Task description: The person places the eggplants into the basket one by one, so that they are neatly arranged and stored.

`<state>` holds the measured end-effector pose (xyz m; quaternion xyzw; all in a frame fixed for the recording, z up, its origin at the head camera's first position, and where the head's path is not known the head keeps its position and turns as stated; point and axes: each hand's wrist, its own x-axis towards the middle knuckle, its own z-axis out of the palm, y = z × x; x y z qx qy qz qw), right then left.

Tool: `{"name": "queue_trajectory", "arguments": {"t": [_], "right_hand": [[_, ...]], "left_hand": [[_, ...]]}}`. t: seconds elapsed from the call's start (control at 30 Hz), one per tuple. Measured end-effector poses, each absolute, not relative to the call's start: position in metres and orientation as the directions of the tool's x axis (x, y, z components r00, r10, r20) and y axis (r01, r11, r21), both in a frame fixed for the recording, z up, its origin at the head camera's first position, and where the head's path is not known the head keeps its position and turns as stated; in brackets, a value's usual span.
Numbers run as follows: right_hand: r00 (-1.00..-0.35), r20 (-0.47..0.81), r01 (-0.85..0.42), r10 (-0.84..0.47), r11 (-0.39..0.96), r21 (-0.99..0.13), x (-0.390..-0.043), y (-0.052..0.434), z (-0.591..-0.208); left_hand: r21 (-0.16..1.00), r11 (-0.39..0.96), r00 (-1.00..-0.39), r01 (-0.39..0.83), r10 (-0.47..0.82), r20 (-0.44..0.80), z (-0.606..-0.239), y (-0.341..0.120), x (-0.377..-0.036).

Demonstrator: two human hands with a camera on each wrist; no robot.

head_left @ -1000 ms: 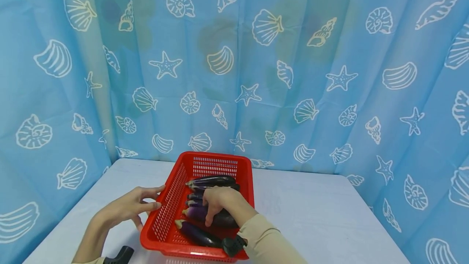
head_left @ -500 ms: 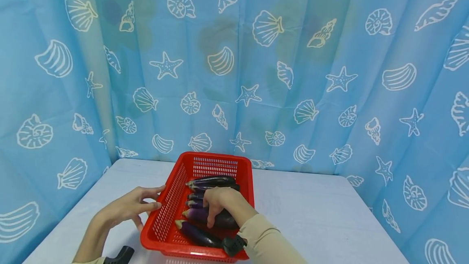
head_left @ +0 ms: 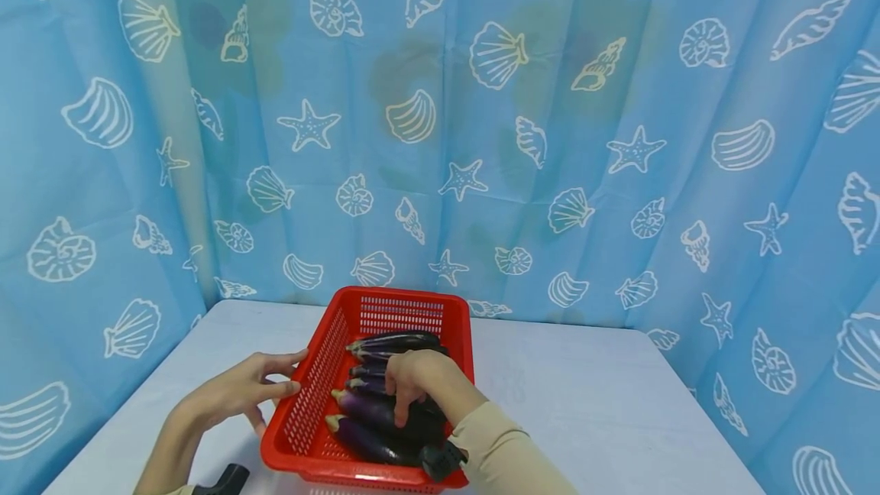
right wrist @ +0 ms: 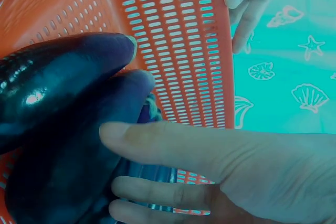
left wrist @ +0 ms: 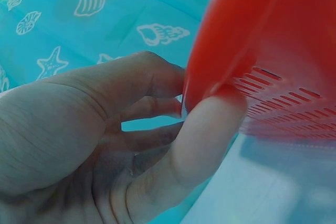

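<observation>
A red plastic basket (head_left: 367,472) with slotted walls holds several dark purple eggplants lying side by side. My left hand (head_left: 237,392) grips its left rim, with the thumb (left wrist: 210,129) on one side and fingers on the other. Inside the basket, my right hand (head_left: 419,376) reaches down over the second-nearest eggplant (head_left: 367,409). In the right wrist view, the straight thumb (right wrist: 139,140) lies over that eggplant and straight fingers (right wrist: 152,192) extend along its far side. The nearest eggplant (head_left: 364,441) lies close against it. Behind the hand sit more eggplants (head_left: 399,341), partly hidden.
The basket stands on a white-covered table (head_left: 571,403), toward its left half. A blue curtain (head_left: 440,136) printed with shells and starfish hangs behind the table and along both sides. Black cameras sit at both wrists, the right one (head_left: 440,461) over the basket's front edge.
The second-nearest eggplant has shifted toward the front and now lies against the nearest one. My right hand has moved slightly right; the left stays on the rim.
</observation>
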<state>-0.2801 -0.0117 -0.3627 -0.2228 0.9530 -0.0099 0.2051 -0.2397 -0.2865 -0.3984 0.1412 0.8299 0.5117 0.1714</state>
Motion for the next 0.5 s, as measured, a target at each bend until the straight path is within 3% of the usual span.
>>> {"name": "queue_trajectory", "arguments": {"t": [0.23, 0.37, 0.5], "right_hand": [[-0.830, -0.363, -0.391, -0.424, 0.906, -0.165, -0.280, -0.005, -0.358], [-0.834, -0.273, -0.448, -0.480, 0.877, -0.172, -0.277, 0.003, -0.355], [-0.819, -0.161, -0.501, -0.551, 0.823, -0.266, -0.270, 0.017, -0.351]], "left_hand": [[0.888, 0.455, -0.900, 0.074, 0.413, -0.137, -0.397, -0.286, -0.238], [0.874, 0.481, -0.905, 0.066, 0.398, -0.151, -0.396, -0.284, -0.235], [0.828, 0.555, -0.931, 0.074, 0.337, -0.143, -0.396, -0.278, -0.232]]}}
